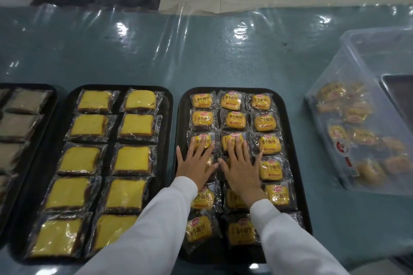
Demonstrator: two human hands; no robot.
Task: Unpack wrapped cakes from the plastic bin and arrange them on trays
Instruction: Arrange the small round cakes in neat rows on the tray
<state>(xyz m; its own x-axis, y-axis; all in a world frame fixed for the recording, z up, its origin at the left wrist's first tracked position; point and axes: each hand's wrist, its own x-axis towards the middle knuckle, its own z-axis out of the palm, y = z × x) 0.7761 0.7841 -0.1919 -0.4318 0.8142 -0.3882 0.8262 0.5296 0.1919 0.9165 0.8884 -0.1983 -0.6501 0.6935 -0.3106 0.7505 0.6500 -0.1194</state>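
- We see the left hand (196, 165) laid flat, fingers (202, 144) straight and spread, pressing on small wrapped cakes (269, 144) in the left column of the right tray (290, 145); it grips nothing.
- The right hand (242, 168) lies flat just beside it, fingers straight and spread on the middle column, likewise gripping nothing; the two thumbs almost touch.
- We count three columns of these yellow-labelled cakes on that tray; the nearest row sits slightly askew.
- The plastic bin (357, 69) stands on the surface (134, 56) at the right, tilted, with more wrapped cakes visible through its wall.
- The middle tray (166, 105) carries two columns of larger yellow slices (133, 159).
- At the far left, a third tray (50, 94) holds brown wrapped pieces (24, 100).
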